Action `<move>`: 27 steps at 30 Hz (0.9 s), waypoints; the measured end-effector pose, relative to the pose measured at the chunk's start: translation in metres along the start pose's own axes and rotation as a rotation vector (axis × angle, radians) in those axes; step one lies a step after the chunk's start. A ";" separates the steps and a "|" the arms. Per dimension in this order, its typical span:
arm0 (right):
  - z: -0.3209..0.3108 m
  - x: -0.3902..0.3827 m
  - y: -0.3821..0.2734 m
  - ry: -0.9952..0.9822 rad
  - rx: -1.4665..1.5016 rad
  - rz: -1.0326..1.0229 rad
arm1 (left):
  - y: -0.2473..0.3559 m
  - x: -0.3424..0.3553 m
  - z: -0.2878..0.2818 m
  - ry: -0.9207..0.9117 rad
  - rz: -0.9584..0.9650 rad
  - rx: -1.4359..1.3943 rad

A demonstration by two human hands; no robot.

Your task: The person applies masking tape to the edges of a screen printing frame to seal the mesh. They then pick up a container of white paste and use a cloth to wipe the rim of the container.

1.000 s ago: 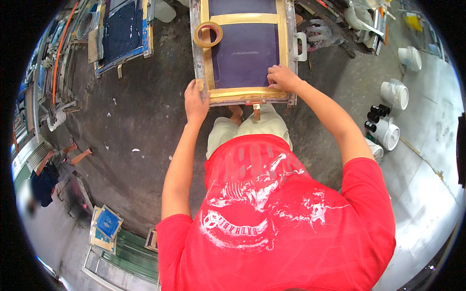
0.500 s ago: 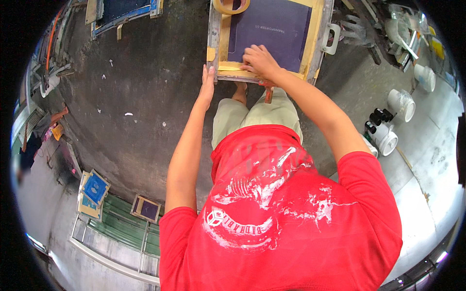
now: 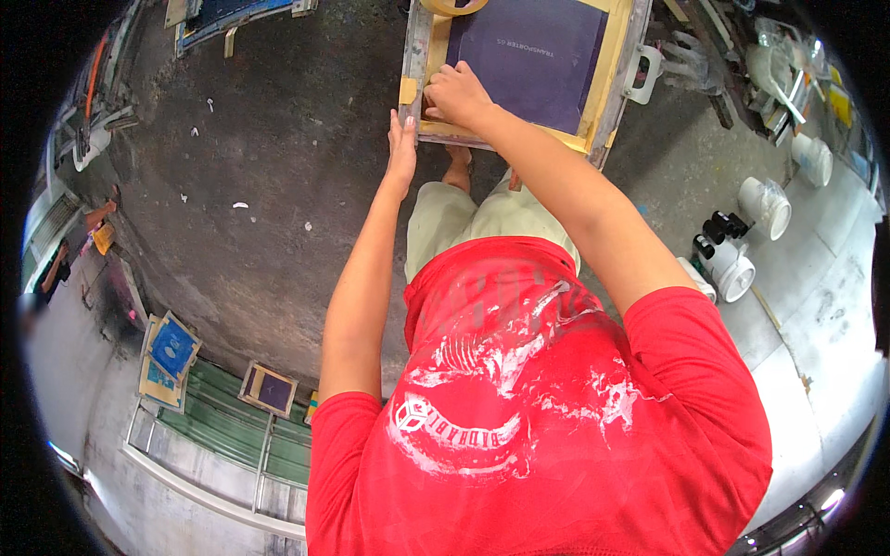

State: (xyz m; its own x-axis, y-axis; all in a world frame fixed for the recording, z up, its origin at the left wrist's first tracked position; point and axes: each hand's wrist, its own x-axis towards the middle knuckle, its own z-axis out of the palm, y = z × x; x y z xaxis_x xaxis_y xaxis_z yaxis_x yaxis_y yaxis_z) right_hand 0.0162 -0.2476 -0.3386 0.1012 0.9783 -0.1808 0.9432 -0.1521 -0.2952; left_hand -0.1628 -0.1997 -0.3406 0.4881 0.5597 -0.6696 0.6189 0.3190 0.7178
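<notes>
A screen frame (image 3: 626, 56) with a purple centre (image 3: 519, 65) and yellow tape (image 3: 593, 74) round its inner border lies ahead of me. My right hand (image 3: 454, 97) is at the inner lower-left corner, fingers curled down on the tape; whatever they may pinch is hidden. My left hand (image 3: 401, 153) rests along the outer left edge at that corner, fingers extended upward. A roll of tape (image 3: 452, 7) sits on the top left of the screen, partly cut off. A white handle (image 3: 642, 74) juts from the right side.
More screens lie at upper left (image 3: 236, 23) and lean at lower left (image 3: 171, 347) by a metal rail (image 3: 199, 484). Another person's leg (image 3: 100, 215) shows far left. White buckets (image 3: 765, 208) and black containers (image 3: 718, 227) stand at right; boards and plastic (image 3: 779, 69) crowd the upper right.
My right hand has crossed from the screen's right side to its lower-left corner. My left hand's fingers have straightened along the edge. The view has shifted, with the screen appearing farther right.
</notes>
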 end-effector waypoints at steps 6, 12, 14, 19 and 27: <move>-0.012 -0.012 0.002 -0.043 -0.114 -0.027 | -0.014 0.006 0.016 0.206 0.191 0.368; -0.033 -0.105 0.084 -0.381 -0.197 0.021 | -0.014 0.010 0.025 0.284 0.110 0.466; -0.036 -0.136 0.109 -0.465 -0.229 0.054 | -0.006 0.003 0.025 0.277 0.047 0.467; -0.048 -0.179 0.127 -0.536 -0.402 -0.013 | 0.002 -0.002 0.026 0.247 -0.014 0.478; -0.063 -0.149 0.058 -0.285 0.073 0.194 | 0.048 -0.036 0.028 0.103 0.767 1.068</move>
State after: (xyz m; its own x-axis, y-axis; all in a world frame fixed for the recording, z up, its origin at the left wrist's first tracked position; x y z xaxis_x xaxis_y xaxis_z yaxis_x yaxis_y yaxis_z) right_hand 0.0756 -0.3930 -0.2701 0.1739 0.8532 -0.4917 0.8888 -0.3510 -0.2946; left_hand -0.1330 -0.2256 -0.2874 0.9111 0.3970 -0.1110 0.4085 -0.8337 0.3717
